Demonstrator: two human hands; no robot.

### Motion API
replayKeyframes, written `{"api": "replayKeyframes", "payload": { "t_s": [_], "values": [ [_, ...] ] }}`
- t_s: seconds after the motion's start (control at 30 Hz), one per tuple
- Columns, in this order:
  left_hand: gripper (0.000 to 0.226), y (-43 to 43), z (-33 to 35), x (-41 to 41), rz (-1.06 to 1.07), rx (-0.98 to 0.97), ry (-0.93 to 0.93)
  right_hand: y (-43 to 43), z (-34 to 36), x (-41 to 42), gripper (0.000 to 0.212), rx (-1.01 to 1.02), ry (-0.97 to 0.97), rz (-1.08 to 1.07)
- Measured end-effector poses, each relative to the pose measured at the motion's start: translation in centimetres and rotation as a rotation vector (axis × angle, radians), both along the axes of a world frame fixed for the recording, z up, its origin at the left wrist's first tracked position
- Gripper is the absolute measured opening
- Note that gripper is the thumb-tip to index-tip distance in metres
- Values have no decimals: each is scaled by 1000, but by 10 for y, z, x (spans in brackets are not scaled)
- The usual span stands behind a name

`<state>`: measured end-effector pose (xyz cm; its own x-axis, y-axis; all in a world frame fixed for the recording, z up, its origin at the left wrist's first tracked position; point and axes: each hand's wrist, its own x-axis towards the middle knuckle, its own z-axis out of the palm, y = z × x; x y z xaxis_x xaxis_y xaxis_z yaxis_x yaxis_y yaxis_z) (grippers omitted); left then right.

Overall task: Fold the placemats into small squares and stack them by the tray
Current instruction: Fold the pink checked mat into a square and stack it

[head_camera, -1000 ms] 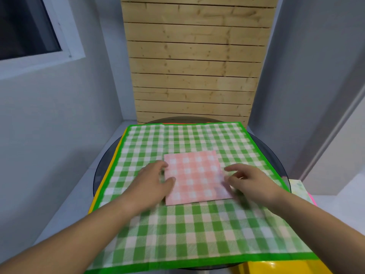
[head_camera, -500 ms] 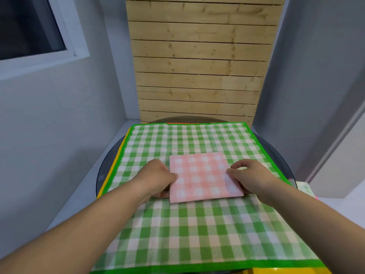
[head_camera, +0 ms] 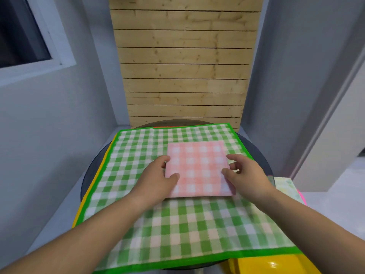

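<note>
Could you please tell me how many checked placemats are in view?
2: the folded pink placemat lies on the spread green placemat. An orange edge at its left suggests more hidden beneath.

1. Folded pink checked placemat [head_camera: 199, 167] is gripped at its left edge by left hand [head_camera: 156, 180], thumb on top.
2. Its right edge is pinched by right hand [head_camera: 246, 175].
3. Green checked placemat [head_camera: 177, 224] is spread over round dark table [head_camera: 88, 175], under the pink one.
4. Yellow placemat [head_camera: 87, 196] is seen beneath, at table's left edge.
5. Pale folded stack [head_camera: 286, 186] is seen past table's right edge.
</note>
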<state>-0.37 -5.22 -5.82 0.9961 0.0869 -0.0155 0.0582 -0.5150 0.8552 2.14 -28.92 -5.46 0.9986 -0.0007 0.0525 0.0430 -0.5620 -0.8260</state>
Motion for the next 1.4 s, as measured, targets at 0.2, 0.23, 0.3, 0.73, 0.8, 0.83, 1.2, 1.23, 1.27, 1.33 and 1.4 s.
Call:
{"api": "replayKeyframes", "payload": {
  "t_s": [0.2,0.23,0.3,0.73,0.8,0.83,1.2,1.23,1.27,1.33,1.4],
  "values": [
    [43,-87,7,-2,-101,-136,-119,-75,18,-19,25,74,-118,-153],
    [43,-107,6,-1,-111,-171,-124,-91,20,-22,25,100,-113,-198],
    [42,-151,4,0,-128,-233,-125,-127,24,-30,26,143,-91,-279],
    [61,-414,-96,-11,-90,-473,-11,-333,-38,-44,30,119,-11,-532],
    [68,-423,-121,-7,-79,-485,26,-343,-65,-33,29,125,20,-521],
    [69,-424,-134,-2,-69,-479,35,-346,-79,-26,29,134,32,-511],
    [59,-372,-224,115,-14,-229,34,-311,-180,92,32,193,99,-303],
    [63,-367,-230,123,-17,-202,51,-308,-185,99,32,188,116,-294],
    [66,-363,-238,131,-22,-176,72,-307,-191,107,31,179,131,-291],
    [69,-360,-247,141,-35,-131,113,-307,-202,118,33,150,157,-291],
    [69,-358,-253,146,-36,-119,141,-309,-212,124,36,115,191,-290]
  ]
}}
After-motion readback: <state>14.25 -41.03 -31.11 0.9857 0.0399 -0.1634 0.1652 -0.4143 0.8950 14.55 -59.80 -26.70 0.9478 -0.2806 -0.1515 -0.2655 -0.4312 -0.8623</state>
